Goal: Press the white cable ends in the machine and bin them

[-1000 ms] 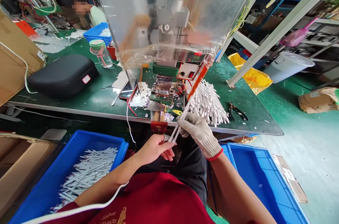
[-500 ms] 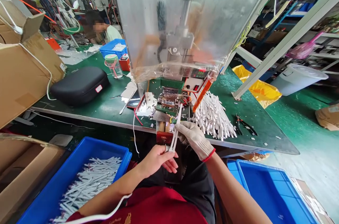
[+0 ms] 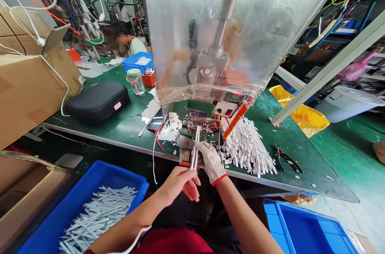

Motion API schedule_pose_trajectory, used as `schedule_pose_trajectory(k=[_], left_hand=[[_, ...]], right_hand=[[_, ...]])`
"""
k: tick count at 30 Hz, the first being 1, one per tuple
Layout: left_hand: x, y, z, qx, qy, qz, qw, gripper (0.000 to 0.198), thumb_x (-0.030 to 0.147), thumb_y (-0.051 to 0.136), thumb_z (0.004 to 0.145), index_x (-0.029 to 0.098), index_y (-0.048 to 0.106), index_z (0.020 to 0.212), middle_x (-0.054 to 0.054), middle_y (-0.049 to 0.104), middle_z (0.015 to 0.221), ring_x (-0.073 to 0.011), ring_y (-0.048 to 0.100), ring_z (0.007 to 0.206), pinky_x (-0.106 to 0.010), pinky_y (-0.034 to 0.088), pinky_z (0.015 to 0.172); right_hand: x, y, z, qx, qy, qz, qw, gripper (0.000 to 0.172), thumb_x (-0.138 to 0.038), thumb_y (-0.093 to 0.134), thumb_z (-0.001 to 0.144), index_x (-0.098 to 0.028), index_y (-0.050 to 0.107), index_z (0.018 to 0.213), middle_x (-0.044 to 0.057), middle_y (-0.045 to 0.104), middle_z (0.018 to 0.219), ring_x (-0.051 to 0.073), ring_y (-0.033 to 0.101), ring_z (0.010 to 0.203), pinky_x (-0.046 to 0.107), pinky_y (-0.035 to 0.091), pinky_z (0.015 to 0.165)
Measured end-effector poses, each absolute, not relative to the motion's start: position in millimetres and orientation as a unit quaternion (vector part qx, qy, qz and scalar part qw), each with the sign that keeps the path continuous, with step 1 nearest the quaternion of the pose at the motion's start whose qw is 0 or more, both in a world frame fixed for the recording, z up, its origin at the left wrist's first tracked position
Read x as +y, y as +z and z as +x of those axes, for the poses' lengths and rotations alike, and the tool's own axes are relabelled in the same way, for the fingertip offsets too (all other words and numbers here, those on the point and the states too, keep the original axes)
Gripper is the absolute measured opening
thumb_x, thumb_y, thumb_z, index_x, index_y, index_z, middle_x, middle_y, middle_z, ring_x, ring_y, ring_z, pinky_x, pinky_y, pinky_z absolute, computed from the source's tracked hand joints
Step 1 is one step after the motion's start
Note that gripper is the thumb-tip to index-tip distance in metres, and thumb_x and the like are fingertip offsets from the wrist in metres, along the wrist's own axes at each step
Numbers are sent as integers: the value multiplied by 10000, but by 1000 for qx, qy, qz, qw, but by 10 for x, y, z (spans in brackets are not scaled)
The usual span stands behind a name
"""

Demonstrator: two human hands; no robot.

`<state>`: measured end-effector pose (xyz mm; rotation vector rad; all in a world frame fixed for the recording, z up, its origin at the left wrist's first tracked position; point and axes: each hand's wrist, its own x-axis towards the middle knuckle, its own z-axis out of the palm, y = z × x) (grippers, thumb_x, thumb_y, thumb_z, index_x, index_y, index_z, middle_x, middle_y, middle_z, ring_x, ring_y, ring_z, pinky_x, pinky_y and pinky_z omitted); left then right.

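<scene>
Facing a green workbench [image 3: 120, 125], white cables [image 3: 246, 150] heaped, blue crate [image 3: 120, 172] below

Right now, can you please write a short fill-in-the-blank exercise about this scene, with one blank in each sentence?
1. The right hand wears a white ____ with a red cuff.
2. The left hand is ____.
3. The crate at lower left, holding white cables, is ____.
4. The pliers lie to the ____ of the white cable pile.

Missing words: glove; bare; blue; right.
</scene>
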<state>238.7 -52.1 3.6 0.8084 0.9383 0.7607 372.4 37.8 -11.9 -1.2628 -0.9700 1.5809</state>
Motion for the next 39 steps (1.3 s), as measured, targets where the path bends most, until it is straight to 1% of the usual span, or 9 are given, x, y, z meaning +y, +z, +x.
schedule_pose_trajectory(k=[4, 9, 13, 17, 22, 30, 32, 36, 39], left_hand=[[-503, 78, 2387, 441, 344, 378, 738, 484, 577, 617, 805, 99, 664, 739, -120, 703, 569, -203, 680, 495, -237, 502, 478], [-504, 108, 2385, 452, 343, 376, 733, 480, 579, 633, 784, 103, 666, 742, -115, 701, 571, -209, 681, 504, -253, 510, 494], [-506, 126, 2381, 453, 337, 377, 735, 485, 585, 627, 784, 103, 664, 749, -116, 703, 582, -218, 680, 514, -275, 510, 512], [-503, 138, 2384, 457, 336, 378, 732, 501, 601, 629, 778, 103, 660, 743, -115, 698, 580, -217, 676, 512, -274, 500, 509], [-506, 130, 2387, 451, 339, 380, 733, 497, 602, 626, 782, 108, 658, 743, -108, 697, 576, -204, 676, 512, -258, 502, 508], [-500, 85, 2419, 450, 341, 372, 737, 499, 600, 625, 753, 102, 657, 731, -110, 691, 575, -215, 675, 497, -260, 490, 480], [-483, 67, 2444, 443, 331, 358, 752, 544, 635, 621, 724, 93, 665, 739, -117, 689, 583, -227, 676, 493, -266, 486, 458], [-433, 30, 2489, 426, 311, 344, 777, 740, 808, 542, 711, 92, 677, 845, -125, 694, 623, -234, 678, 501, -283, 494, 451], [-408, 3, 2515, 423, 313, 357, 772, 790, 875, 536, 660, 108, 653, 810, -118, 681, 615, -225, 663, 486, -283, 485, 451]], right_hand=[[400, -130, 3717, -383, 646, -487, 446, 405, -532, 738, 726, -214, 495, 664, -65, 446, 501, 85, 349, 398, 227, 285, 372], [384, -103, 3720, -362, 652, -485, 456, 397, -495, 760, 721, -210, 491, 658, -67, 441, 513, 82, 344, 402, 229, 264, 373], [374, -90, 3724, -357, 657, -473, 466, 359, -465, 778, 715, -205, 531, 692, -63, 460, 538, 81, 346, 427, 233, 257, 392], [380, -71, 3729, -363, 653, -477, 462, 356, -473, 769, 721, -206, 534, 696, -61, 467, 546, 83, 342, 436, 239, 254, 401], [391, -61, 3729, -364, 650, -481, 462, 366, -479, 773, 699, -206, 529, 684, -55, 487, 550, 90, 374, 438, 242, 279, 413], [393, -99, 3735, -372, 647, -485, 456, 381, -488, 766, 703, -206, 511, 678, -69, 457, 523, 80, 329, 414, 229, 247, 395], [413, -119, 3749, -372, 644, -491, 453, 380, -497, 773, 693, -206, 528, 689, -64, 480, 531, 87, 355, 413, 233, 275, 395], [547, -140, 3756, -378, 644, -485, 455, 344, -504, 772, 696, -203, 609, 733, -21, 578, 594, 119, 453, 449, 257, 356, 415], [673, -115, 3723, -373, 651, -471, 463, 319, -494, 765, 695, -195, 664, 742, 18, 626, 625, 153, 526, 489, 284, 422, 451]])
